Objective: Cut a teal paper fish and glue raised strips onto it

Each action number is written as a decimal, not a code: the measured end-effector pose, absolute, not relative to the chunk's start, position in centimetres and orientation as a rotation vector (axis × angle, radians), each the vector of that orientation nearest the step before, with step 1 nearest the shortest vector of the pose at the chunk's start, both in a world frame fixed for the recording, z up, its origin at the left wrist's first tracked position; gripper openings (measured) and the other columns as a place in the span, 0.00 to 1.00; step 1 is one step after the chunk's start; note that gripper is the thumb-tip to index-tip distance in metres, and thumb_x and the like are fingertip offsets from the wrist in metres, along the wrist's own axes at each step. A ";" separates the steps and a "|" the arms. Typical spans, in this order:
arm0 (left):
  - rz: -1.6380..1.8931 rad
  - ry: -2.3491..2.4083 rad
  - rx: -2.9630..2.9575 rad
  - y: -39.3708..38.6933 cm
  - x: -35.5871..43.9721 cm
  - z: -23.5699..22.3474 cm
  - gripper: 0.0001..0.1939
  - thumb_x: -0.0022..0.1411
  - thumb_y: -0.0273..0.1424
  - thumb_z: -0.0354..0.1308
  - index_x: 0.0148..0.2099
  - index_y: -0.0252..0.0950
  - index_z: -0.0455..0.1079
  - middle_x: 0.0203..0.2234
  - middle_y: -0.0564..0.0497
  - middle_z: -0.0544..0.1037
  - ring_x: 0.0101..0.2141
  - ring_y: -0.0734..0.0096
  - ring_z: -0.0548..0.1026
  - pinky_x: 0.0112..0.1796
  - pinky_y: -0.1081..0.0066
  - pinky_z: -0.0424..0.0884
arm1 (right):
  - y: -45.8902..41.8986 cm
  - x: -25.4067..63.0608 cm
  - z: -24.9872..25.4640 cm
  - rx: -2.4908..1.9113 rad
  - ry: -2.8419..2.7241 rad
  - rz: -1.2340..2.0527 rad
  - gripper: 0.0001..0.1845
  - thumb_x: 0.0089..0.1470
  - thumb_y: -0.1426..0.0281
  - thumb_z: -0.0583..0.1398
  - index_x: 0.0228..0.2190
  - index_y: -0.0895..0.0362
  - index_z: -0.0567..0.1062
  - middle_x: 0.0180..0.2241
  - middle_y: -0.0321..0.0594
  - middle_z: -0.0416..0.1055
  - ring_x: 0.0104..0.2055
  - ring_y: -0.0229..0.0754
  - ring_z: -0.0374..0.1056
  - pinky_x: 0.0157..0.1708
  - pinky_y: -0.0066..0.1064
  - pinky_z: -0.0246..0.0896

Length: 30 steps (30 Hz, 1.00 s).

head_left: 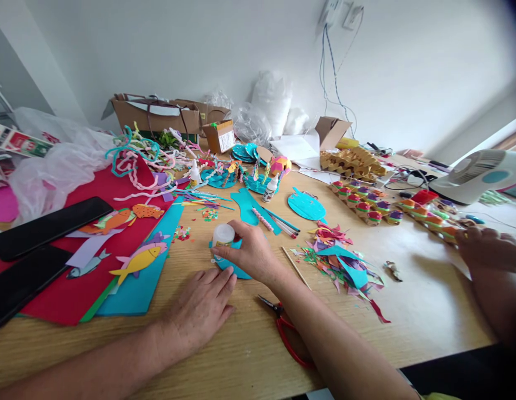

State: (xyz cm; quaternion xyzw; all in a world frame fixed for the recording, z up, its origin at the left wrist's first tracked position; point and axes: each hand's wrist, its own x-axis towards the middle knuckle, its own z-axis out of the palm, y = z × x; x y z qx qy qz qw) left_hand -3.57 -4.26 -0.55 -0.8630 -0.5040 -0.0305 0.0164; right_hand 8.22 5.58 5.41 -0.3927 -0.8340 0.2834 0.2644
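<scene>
Container, small and whitish, sits in the head view between the thumb and fingers of your right hand, which pinches it over a round blue piece; your hand hides much of the contact, so I can't say for sure whether the base touches that piece. Your left hand lies palm down on the wooden table, fingers stretched out and mostly close together, their tips beside the blue piece's near edge. Red-handled scissors lie partly hidden by your right forearm, with a thin wooden stick beyond them. To your right there's a heap of coloured paper scraps, and past it another person's hand by the painted egg-carton strip. To your left, a yellow paper fish lies on stacked coloured sheets; ahead stands a white dropper bottle.
</scene>
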 end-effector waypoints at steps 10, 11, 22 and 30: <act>-0.142 -1.549 -2.657 -4.3 -3.6 -0.8 0.22 0.61 0.31 0.54 0.57 0.28 0.64 0.51 0.40 0.73 0.47 0.52 0.71 0.43 0.56 0.71 | 5.7 8.1 5.2 -1.045 -2.225 0.751 0.14 0.41 0.64 0.69 0.25 0.58 0.71 0.24 0.32 0.67 0.26 0.35 0.60 0.25 0.26 0.48; -0.143 -1.549 -2.656 -4.3 -3.6 -0.9 0.22 0.61 0.32 0.54 0.57 0.28 0.64 0.51 0.40 0.73 0.47 0.53 0.71 0.44 0.56 0.71 | 5.7 8.1 5.2 -1.043 -2.220 0.752 0.14 0.41 0.64 0.69 0.25 0.58 0.71 0.23 0.32 0.67 0.26 0.35 0.60 0.25 0.25 0.48; -0.148 -1.542 -2.666 -4.2 -3.7 -0.9 0.22 0.62 0.32 0.53 0.57 0.28 0.64 0.52 0.39 0.72 0.47 0.52 0.71 0.44 0.56 0.70 | 5.8 7.8 5.0 -1.015 -2.211 0.738 0.13 0.42 0.65 0.69 0.24 0.58 0.71 0.23 0.31 0.67 0.26 0.34 0.60 0.25 0.25 0.48; -0.222 -1.557 -2.673 -4.3 -3.6 -1.0 0.21 0.62 0.32 0.52 0.56 0.30 0.64 0.50 0.40 0.73 0.47 0.51 0.71 0.44 0.55 0.70 | 5.8 7.8 4.8 -0.975 -2.217 0.716 0.11 0.43 0.67 0.68 0.22 0.57 0.70 0.22 0.31 0.67 0.26 0.35 0.61 0.26 0.24 0.50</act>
